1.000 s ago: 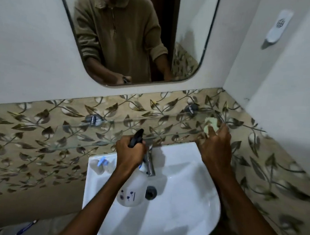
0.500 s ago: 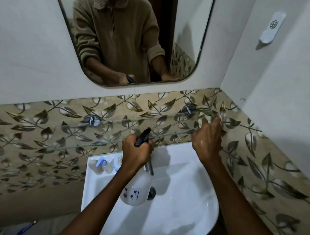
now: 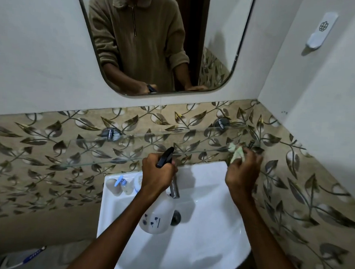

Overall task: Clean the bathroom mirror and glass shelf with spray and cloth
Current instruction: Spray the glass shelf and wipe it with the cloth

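Note:
A clear glass shelf (image 3: 100,150) runs along the leaf-patterned tile wall above the basin, held by two chrome brackets. Above it hangs the mirror (image 3: 221,43), showing a person in a beige pullover. My left hand (image 3: 156,171) grips the black trigger head of a translucent white spray bottle (image 3: 157,218), which hangs over the basin just in front of the shelf edge. My right hand (image 3: 243,171) presses a pale green cloth (image 3: 237,151) on the shelf's right end, near the corner.
A white washbasin (image 3: 207,250) sits below with a chrome tap (image 3: 174,188) behind the bottle. A small blue-capped bottle (image 3: 122,184) stands on the basin's back left ledge. A white holder (image 3: 321,31) is fixed on the right wall, which is close by.
My right hand with the cloth has shifted slightly along the shelf's right end. My left hand still holds the spray bottle in about the same place. The view tilted a little.

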